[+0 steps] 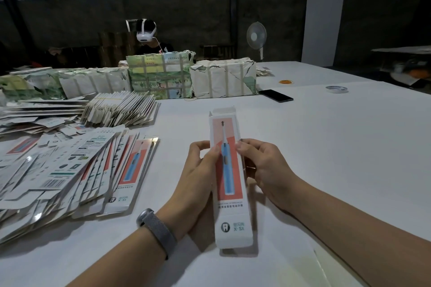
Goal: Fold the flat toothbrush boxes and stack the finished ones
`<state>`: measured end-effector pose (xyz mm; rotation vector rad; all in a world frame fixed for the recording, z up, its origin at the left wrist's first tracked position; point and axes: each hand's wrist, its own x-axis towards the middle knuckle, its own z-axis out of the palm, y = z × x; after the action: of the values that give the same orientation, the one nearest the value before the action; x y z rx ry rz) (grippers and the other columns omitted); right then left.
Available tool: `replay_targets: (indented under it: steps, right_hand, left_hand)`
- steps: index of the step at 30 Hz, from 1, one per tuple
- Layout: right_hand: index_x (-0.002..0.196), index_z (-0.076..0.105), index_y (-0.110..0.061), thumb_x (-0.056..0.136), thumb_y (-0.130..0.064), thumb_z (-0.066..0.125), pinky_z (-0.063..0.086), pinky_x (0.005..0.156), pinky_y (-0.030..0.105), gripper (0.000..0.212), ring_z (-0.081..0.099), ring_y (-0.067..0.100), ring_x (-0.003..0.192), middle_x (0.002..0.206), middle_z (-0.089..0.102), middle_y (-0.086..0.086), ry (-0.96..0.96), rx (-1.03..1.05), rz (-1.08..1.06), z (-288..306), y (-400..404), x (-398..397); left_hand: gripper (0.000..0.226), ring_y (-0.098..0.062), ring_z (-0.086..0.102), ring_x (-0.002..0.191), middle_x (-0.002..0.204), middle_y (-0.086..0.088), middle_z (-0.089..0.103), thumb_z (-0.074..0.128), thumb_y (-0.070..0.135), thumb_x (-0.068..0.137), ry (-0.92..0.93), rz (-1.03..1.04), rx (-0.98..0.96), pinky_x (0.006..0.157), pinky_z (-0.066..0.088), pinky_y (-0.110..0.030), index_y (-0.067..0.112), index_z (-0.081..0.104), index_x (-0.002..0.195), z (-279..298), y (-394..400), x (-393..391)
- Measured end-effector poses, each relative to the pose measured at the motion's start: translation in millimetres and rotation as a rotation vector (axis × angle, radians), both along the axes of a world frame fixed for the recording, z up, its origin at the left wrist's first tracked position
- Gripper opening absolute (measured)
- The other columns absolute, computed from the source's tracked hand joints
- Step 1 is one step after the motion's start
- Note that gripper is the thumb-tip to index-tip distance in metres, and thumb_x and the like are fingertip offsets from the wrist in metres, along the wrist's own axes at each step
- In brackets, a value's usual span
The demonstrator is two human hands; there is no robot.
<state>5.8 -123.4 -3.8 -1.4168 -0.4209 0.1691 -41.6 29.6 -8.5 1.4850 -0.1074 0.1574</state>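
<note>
A toothbrush box (pixel 229 177), already opened into its long shape, is held upright-ish above the white tabletop (pixel 326 147), its printed face with the blue toothbrush picture turned toward the camera and its far end flap still open. The left hand (pixel 198 170) grips it from the left side, thumb lying on the front face and fingers curled behind the edge. The right hand (pixel 261 165) holds the right edge, thumb tip on the front and fingers wrapped round the side. A grey mesh band (pixel 156 228) sits on the left wrist.

To the left, a spread of flat boxes (pixel 70 170) lies fanned across the tabletop, some face up, some showing a barcode. Behind them a banded bundle of flat boxes (pixel 121 109) leans in a row. Further back stand paper-wrapped, taped packages (pixel 161 77) side by side. A dark phone (pixel 275 95) lies just right of the packages, with a roll of tape (pixel 337 89) and a small heap of orange rubber bands (pixel 287 82) well apart from it. Across the tabletop a person wearing a white headset (pixel 146 31) sits behind the packages, and a standing fan (pixel 256 36) is near the back wall.
</note>
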Motion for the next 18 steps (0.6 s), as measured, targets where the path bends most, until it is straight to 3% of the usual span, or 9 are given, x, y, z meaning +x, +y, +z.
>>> replay_targets:
  steps: [8,13,15,18]
  right_hand:
    - [0.103,0.070,-0.014,0.099,-0.036,0.055,0.061,0.074,0.030,0.028,0.075,0.026,0.083,0.084,0.075,0.003,0.000,-0.070,0.067,2,-1,-4]
    - [0.102,0.072,-0.017,0.082,-0.050,0.061,0.061,0.074,0.033,0.040,0.075,0.028,0.086,0.089,0.075,0.004,0.001,-0.077,0.090,1,-4,-4]
    - [0.101,0.074,-0.020,0.082,-0.050,0.061,0.061,0.075,0.033,0.037,0.075,0.029,0.086,0.090,0.074,0.006,0.003,-0.063,0.090,1,-4,-4]
    - [0.113,0.069,-0.024,0.093,-0.042,0.059,0.061,0.085,0.044,0.029,0.075,0.030,0.090,0.094,0.074,0.006,-0.003,-0.053,0.085,0,-3,-2]
  left_hand:
    - [0.029,-0.025,0.077,0.085,0.090,0.001,0.075,0.045,0.054,0.096,0.011,0.040,-0.097,0.068,0.062,-0.033,0.044,0.052,0.123,2,8,7]
    - [0.020,-0.025,0.077,0.085,0.088,0.000,0.076,0.044,0.047,0.103,0.054,0.013,-0.130,0.065,0.063,-0.039,0.059,0.060,0.107,4,13,8]
    - [0.023,-0.025,0.077,0.080,0.085,-0.001,0.075,0.045,0.046,0.103,0.057,0.004,-0.133,0.064,0.062,-0.042,0.058,0.064,0.102,5,13,8]
    - [0.020,-0.026,0.074,0.073,0.082,-0.007,0.072,0.050,0.042,0.101,0.063,0.000,-0.155,0.054,0.059,-0.035,0.046,0.066,0.111,6,14,8]
